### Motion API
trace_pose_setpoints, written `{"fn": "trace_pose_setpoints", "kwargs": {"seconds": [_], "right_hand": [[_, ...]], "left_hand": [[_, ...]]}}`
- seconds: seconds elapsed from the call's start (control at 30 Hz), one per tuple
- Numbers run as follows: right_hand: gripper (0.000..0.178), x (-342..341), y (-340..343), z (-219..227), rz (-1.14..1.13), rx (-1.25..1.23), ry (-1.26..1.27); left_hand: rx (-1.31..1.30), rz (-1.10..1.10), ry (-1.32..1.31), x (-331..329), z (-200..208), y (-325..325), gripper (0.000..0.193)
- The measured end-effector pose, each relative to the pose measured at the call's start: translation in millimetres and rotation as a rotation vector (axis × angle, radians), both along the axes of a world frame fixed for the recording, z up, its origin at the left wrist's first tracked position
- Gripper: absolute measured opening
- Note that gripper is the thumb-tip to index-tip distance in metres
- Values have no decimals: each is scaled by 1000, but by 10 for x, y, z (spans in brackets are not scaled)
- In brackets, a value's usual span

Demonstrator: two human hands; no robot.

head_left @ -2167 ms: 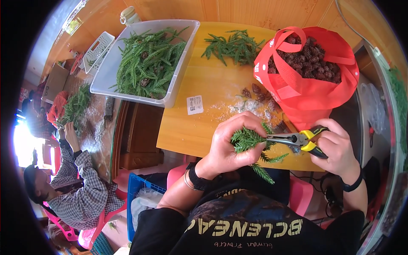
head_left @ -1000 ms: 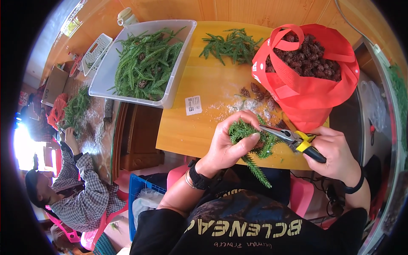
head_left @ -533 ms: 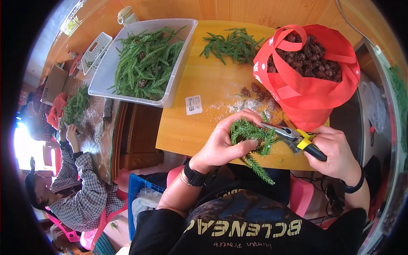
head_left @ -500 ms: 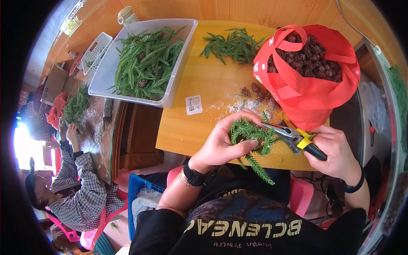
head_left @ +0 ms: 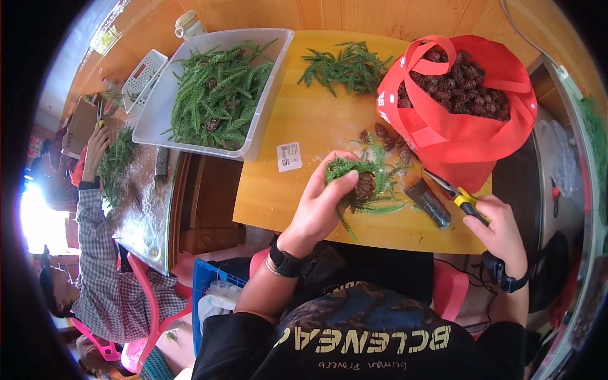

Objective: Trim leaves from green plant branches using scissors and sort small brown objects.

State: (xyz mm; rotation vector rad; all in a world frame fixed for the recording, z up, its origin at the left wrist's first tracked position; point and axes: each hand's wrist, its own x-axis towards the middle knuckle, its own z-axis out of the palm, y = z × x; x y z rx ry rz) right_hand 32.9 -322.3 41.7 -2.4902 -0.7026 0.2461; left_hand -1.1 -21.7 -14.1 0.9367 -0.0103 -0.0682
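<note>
My left hand [head_left: 324, 197] is closed around a green pine sprig [head_left: 380, 168], its needled branches sticking out on several sides. A brown pine cone [head_left: 365, 188] shows among the branches beside my thumb. My right hand [head_left: 499, 228] grips long-nose pliers [head_left: 467, 202] with yellow and black handles. Their jaws point up and left, apart from the sprig, over the upper end of a dark bundle of thin strands [head_left: 428, 202] lying on the table. Several loose pine cones [head_left: 404, 152] and white powdery bits lie beyond my left hand.
A red bag [head_left: 456, 149] full of pine cones stands at the far right of the yellow table [head_left: 266, 199]. A clear plastic bin [head_left: 253, 136] holds green sprigs, and more sprigs [head_left: 347, 66] lie behind. At left, a person in a checked shirt [head_left: 101, 266] reaches across another table.
My left hand has moved slightly left and turned the sprig, bringing the pine cone into view. The pliers have come away from the sprig, down and right. The other person's arm has reached farther out.
</note>
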Motion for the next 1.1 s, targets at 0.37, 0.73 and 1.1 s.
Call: {"fn": "trace_pose_setpoints", "kwargs": {"seconds": [0.37, 0.73, 1.1], "right_hand": [[25, -30, -450, -744, -112, -88, -79], [28, -16, -418, -848, 3, -278, -86], [25, -88, -137, -446, -76, -111, -91]], "left_hand": [[-304, -27, 73, 31, -170, 50, 32], [-193, -50, 78, 10, -130, 86, 29], [-308, -113, 113, -17, -123, 41, 35]]}}
